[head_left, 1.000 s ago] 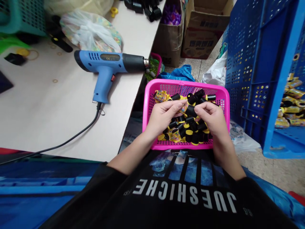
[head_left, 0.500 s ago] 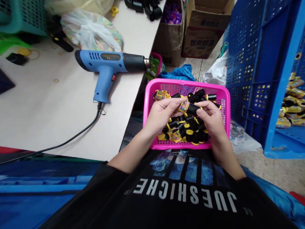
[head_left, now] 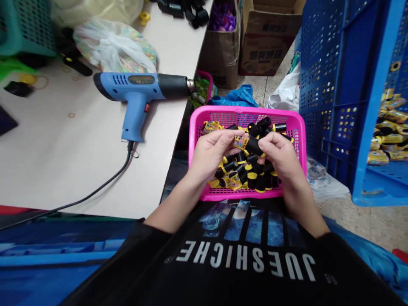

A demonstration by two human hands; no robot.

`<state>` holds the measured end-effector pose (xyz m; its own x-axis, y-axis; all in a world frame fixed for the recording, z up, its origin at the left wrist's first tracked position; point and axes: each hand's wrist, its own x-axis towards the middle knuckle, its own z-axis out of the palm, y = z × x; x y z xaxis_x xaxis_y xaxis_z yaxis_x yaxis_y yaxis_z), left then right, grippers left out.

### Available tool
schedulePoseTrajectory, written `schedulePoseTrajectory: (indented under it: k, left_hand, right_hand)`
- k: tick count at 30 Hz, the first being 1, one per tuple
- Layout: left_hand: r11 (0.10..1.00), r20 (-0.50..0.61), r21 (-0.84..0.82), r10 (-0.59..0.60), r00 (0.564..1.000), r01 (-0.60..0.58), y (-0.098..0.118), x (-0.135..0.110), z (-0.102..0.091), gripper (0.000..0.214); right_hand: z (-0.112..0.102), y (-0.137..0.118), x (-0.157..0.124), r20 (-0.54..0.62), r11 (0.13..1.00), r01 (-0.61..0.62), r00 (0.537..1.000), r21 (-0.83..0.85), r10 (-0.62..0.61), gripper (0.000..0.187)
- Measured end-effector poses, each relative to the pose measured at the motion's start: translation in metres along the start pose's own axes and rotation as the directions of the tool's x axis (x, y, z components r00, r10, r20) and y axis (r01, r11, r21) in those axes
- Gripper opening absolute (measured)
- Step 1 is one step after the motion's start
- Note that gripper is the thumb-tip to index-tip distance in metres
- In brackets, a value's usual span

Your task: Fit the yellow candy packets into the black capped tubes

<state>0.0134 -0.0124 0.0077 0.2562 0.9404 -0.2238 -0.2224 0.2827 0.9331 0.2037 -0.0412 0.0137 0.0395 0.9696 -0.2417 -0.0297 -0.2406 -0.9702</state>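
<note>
Close handwork, low and centred

At far left, a teal plastic crate [head_left: 25,29] stands on a cream workbench [head_left: 63,170], near a crumpled plastic bag [head_left: 113,44]. A blue heat gun [head_left: 137,87] lies on its side on the bench, its nozzle toward the bench's right edge and its black cord [head_left: 95,190] trailing toward the near edge.

Just past that edge, a pink plastic mesh basket [head_left: 247,111] holds a heap of black tubes with yellow rims [head_left: 255,178], mixed with small printed yellow packets [head_left: 212,126]. Above it, the left hand [head_left: 212,153] curves inward, its fingertips [head_left: 234,132] beside a packet at the middle of the basket; whether they grip it, I cannot tell. The right hand [head_left: 277,155] is half closed, its fingers [head_left: 270,142] pinching one black tube [head_left: 253,146] just above the heap.

At far right, a blue perforated crate [head_left: 331,85] holds more yellow packets [head_left: 385,131].
</note>
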Motion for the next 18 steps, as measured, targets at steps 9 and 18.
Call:
schedulePoseTrajectory:
  k: [9, 18]
  left_hand:
    - [0.993, -0.031, 0.105, 0.059, 0.998, -0.055, -0.0002, 0.0005, -0.0004, 0.043]
    - [0.988, -0.022, 0.131, 0.088, 0.996, -0.084, 0.0012, -0.0009, 0.0039, 0.041]
  right_hand:
    - [0.0052, 0.0011, 0.0013, -0.01, 1.0, -0.024, 1.0, 0.014, 0.024, 0.048]
    - [-0.0011, -0.0002, 0.0021, 0.068, 0.998, -0.053, 0.996, 0.026, 0.051, 0.046]
